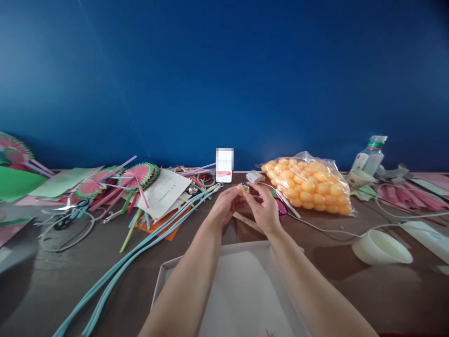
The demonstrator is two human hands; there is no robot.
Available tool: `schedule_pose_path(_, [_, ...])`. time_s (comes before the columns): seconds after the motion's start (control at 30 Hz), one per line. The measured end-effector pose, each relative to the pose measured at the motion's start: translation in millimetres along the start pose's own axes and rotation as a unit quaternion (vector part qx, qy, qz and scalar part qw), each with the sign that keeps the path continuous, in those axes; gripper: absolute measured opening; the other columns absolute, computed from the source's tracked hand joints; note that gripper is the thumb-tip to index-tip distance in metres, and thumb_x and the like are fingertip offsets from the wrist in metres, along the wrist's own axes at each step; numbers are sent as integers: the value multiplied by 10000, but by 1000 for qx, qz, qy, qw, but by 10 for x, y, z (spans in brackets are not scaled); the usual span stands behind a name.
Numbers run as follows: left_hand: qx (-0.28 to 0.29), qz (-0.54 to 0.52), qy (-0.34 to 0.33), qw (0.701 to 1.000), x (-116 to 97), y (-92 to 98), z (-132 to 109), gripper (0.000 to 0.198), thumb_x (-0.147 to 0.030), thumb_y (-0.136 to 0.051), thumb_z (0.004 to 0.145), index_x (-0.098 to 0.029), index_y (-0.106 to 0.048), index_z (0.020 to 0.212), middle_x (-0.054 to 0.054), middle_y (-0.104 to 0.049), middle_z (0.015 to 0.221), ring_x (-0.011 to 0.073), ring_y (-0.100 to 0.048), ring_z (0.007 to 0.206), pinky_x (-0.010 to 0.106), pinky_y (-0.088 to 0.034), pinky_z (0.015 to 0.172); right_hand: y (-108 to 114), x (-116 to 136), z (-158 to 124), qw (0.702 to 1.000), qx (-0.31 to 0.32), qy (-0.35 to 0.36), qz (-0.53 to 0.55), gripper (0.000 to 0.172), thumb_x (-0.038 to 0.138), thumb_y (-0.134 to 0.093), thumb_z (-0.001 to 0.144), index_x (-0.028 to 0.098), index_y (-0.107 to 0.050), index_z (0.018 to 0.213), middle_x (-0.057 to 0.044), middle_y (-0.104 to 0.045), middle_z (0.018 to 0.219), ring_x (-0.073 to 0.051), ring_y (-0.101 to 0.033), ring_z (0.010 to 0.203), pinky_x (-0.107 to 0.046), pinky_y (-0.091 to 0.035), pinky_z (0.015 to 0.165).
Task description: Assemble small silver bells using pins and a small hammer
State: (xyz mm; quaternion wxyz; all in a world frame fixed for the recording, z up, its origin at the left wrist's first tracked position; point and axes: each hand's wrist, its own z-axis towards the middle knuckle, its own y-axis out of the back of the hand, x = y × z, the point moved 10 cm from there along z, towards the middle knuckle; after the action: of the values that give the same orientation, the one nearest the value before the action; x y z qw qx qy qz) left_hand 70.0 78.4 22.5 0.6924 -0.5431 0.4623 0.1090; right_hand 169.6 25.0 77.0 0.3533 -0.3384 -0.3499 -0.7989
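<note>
A small shiny metallic ball (245, 187), silver with a gold tint, is held up between the fingertips of both hands, above the far edge of the tray. My left hand (225, 204) grips it from the left, fingers closed. From the other side, my right hand (264, 206) pinches it with thumb and index finger. The undersides of the fingers are hidden. Below my forearms lies a shallow white tray (242, 276) with pink marks near its front. A wooden stick (249, 222) rests just beyond it, partly behind my right hand.
Ahead, a phone (224, 164) stands against the blue wall. A clear bag of orange balls (308, 183) lies right, near a white cup (382, 247) and a bottle (372, 157). Leftward are pale blue cords (140, 255), paper fans (140, 177), scissors (75, 210) and another silver ball (192, 189).
</note>
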Motion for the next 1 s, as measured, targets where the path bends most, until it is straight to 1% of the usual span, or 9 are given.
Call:
schedule_pose_path(0.1, [14,3,-5,1000,-7,-22,-6,309,-350,-729,770,-119,-693,971,120,-702,922,135,-661,737,230,-533,675,11,10,-10,1000,-3,-10,20,394,461,-602,853,211,-647,1154,-100,-647,1184,-224,-622,1055,-347,-547,852])
schedule_pose_path(0.3, [5,2,-2,1000,-9,-14,-17,332,-339,-763,733,-120,-694,972,114,-700,879,164,-674,767,243,-536,675,8,-5,-9,999,-5,-8,51,380,440,-604,851,212,-639,1153,-100,-631,1203,-221,-616,1071,-360,-549,872])
schedule_pose_path(0.5, [12,22,-16,1000,-22,-9,-6,329,-370,-742,747,-134,-696,972,119,-705,914,171,-676,797,249,-538,685,-33,-80,0,997,7,-32,68,456,487,-617,831,208,-616,1192,-109,-631,1221,-227,-619,1084,-376,-538,899])
schedule_pose_path(0.6, [15,23,-12,1000,-2,-7,0,344,-366,-748,742,-128,-694,984,124,-703,924,174,-676,784,252,-538,674,-20,-78,3,997,1,-37,65,461,499,-638,815,192,-632,1159,-117,-638,1197,-230,-625,1064,-366,-543,880])
schedule_pose_path(0.77, [17,24,-11,1000,-3,-19,-7,355,-366,-758,731,-129,-689,987,124,-703,925,172,-675,769,251,-537,661,2,-31,3,999,-5,-20,38,420,487,-616,837,191,-647,1132,-116,-646,1180,-236,-613,1082,-364,-539,878])
schedule_pose_path(0.93, [25,4,-18,1000,-21,-50,-12,327,-391,-719,768,-132,-676,964,124,-701,946,179,-675,804,251,-535,665,4,1,-2,999,-7,-11,47,396,453,-609,852,197,-642,1152,-113,-636,1206,-231,-602,1106,-367,-533,898])
schedule_pose_path(1.0, [23,-2,-22,999,-28,-50,-9,314,-375,-712,777,-126,-673,964,124,-700,957,176,-674,803,250,-533,670,-7,-8,-3,998,-4,-13,57,408,447,-616,849,199,-635,1172,-112,-634,1213,-232,-599,1116,-370,-534,899])
